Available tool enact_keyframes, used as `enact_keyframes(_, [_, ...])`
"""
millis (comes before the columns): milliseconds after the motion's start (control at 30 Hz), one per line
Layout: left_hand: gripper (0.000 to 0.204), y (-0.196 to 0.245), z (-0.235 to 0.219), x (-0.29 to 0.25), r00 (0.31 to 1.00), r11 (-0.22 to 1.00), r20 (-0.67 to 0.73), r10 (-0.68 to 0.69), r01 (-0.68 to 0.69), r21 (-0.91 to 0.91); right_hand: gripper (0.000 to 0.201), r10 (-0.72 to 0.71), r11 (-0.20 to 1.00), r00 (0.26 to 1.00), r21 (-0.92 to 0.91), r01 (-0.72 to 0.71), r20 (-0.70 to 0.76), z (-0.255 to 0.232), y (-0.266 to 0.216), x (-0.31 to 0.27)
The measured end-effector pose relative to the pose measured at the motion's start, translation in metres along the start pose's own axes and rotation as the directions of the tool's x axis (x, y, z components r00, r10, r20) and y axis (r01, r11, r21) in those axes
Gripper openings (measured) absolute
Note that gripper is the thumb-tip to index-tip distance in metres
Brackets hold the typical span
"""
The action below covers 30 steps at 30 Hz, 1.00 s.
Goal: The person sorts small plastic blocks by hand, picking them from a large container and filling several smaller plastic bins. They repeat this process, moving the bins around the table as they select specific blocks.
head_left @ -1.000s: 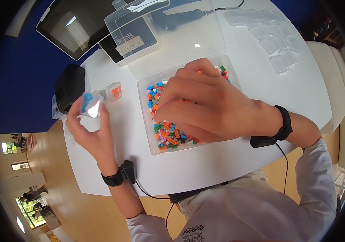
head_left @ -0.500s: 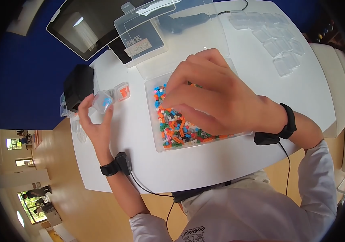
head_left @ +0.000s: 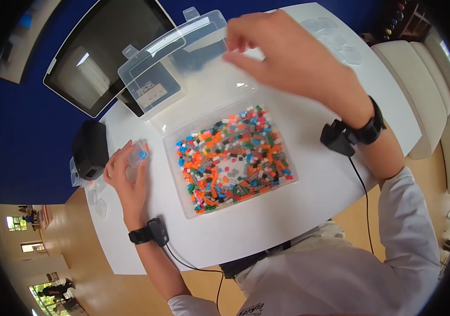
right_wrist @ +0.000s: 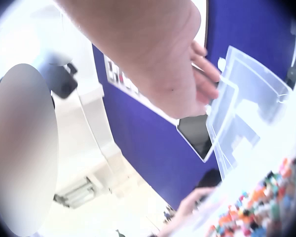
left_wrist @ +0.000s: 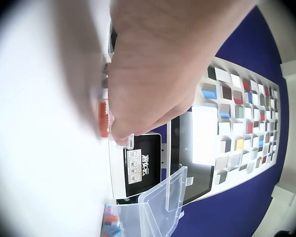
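Observation:
My left hand (head_left: 126,181) pinches a small clear box (head_left: 140,153) with blue pieces between thumb and fingertips, low over the left side of the table. In the left wrist view the back of the left hand (left_wrist: 150,69) covers most of that box, and orange pieces (left_wrist: 104,119) show beside the fingers. My right hand (head_left: 288,55) is raised over the far right of the table, its fingers loosely bent and holding nothing. Below it lies a large clear bin (head_left: 189,211) full of small colourful building bricks (head_left: 230,158), its lid (head_left: 204,97) swung back.
Several small clear boxes (head_left: 343,47) stand at the far right. A black device (head_left: 90,150) sits at the left edge, with clear lids (head_left: 98,203) in front. A white-framed box (head_left: 154,95) and a dark screen (head_left: 106,58) are at the back. Cables run from both wrist cameras.
My right hand has lifted away from over the bricks toward the far right, uncovering the bin. The left hand has lowered the small box with blue pieces toward the table.

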<state>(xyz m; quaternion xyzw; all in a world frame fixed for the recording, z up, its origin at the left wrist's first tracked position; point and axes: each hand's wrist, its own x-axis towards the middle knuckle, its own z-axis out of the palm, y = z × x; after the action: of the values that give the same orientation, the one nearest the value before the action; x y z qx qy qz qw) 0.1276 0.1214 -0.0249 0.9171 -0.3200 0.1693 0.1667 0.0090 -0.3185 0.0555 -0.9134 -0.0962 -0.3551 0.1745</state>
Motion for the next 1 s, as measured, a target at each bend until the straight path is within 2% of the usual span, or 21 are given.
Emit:
enact_keyframes(33, [0.045, 0.001, 0.001, 0.0, 1.0, 1.0, -0.006, 0.002, -0.002, -0.016, 0.017, 0.142, 0.987, 0.979, -0.098, -0.129, 0.143, -0.019, 0.011, 0.0])
enact_keyframes(67, [0.045, 0.001, 0.002, 0.001, 1.0, 1.0, -0.022, 0.002, -0.002, -0.025, 0.018, 0.29, 0.948, 0.92, -0.209, -0.239, 0.264, -0.037, 0.02, 0.001])
enact_keyframes(133, [0.044, 0.005, 0.001, 0.0, 0.999, 0.999, -0.032, -0.001, 0.0, -0.032, 0.026, 0.457, 0.85, 0.78, -0.468, -0.242, 0.427, -0.053, 0.039, 0.001])
enact_keyframes(167, [0.042, 0.007, 0.0, 0.0, 0.999, 1.0, -0.032, 0.001, -0.002, -0.028, 0.026, 0.456, 0.849, 0.783, -0.47, -0.241, 0.424, -0.057, 0.044, 0.0])
enact_keyframes(233, [0.041, 0.008, -0.002, -0.003, 0.998, 1.0, -0.054, 0.016, -0.016, -0.008, 0.039, 0.58, 0.794, 0.607, -0.542, -0.274, 0.543, -0.064, 0.054, -0.002])
enact_keyframes(267, [0.039, 0.01, -0.003, -0.005, 0.997, 1.0, -0.071, 0.025, -0.025, 0.012, 0.052, 0.619, 0.758, 0.603, -0.583, -0.292, 0.503, -0.058, 0.063, -0.005])
enact_keyframes(300, [0.039, 0.012, -0.005, -0.008, 0.997, 1.0, -0.076, 0.028, -0.027, 0.014, 0.052, 0.618, 0.758, 0.608, -0.583, -0.292, 0.499, -0.051, 0.07, -0.008])
enact_keyframes(367, [0.036, 0.017, -0.008, -0.009, 0.99, 1.0, -0.136, 0.025, -0.027, -0.012, 0.057, 0.69, 0.704, 0.542, -0.617, -0.352, 0.479, -0.04, 0.08, -0.011])
enact_keyframes(400, [0.036, 0.019, -0.009, -0.009, 0.989, 1.0, -0.142, 0.028, -0.029, -0.008, 0.057, 0.689, 0.705, 0.548, -0.615, -0.353, 0.475, -0.031, 0.087, -0.013])
enact_keyframes(467, [0.031, 0.023, -0.011, -0.009, 0.985, 0.999, -0.173, 0.005, -0.013, -0.049, 0.061, 0.706, 0.686, 0.491, -0.666, -0.294, 0.511, -0.021, 0.094, -0.014])
enact_keyframes(600, [0.025, 0.034, -0.011, -0.008, 0.983, 0.997, -0.183, 0.026, -0.04, -0.072, 0.062, 0.656, 0.729, 0.555, -0.618, -0.294, 0.511, -0.021, 0.096, -0.02])
enact_keyframes(667, [0.025, 0.038, -0.011, -0.008, 0.983, 0.996, -0.18, 0.038, -0.051, -0.07, 0.061, 0.712, 0.689, 0.487, -0.637, -0.346, 0.506, -0.019, 0.097, -0.018])
enact_keyframes(767, [0.024, 0.043, -0.013, -0.008, 0.984, 0.994, -0.165, 0.068, -0.082, -0.079, 0.061, 0.713, 0.682, 0.501, -0.651, -0.334, 0.49, -0.021, 0.108, -0.02])
enact_keyframes(800, [0.023, 0.047, -0.014, -0.008, 0.985, 0.992, -0.155, 0.077, -0.091, -0.089, 0.06, 0.699, 0.681, 0.495, -0.693, -0.237, 0.517, -0.017, 0.116, -0.02])
enact_keyframes(933, [0.021, 0.057, -0.018, -0.009, 0.983, 0.987, -0.158, 0.095, -0.113, -0.112, 0.059, 0.709, 0.671, 0.512, -0.688, -0.276, 0.486, -0.021, 0.103, -0.022])
enact_keyframes(1000, [0.02, 0.061, -0.019, -0.009, 0.98, 0.985, -0.169, 0.101, -0.123, -0.123, 0.064, 0.723, 0.66, 0.475, -0.703, -0.264, 0.501, -0.015, 0.111, -0.021])
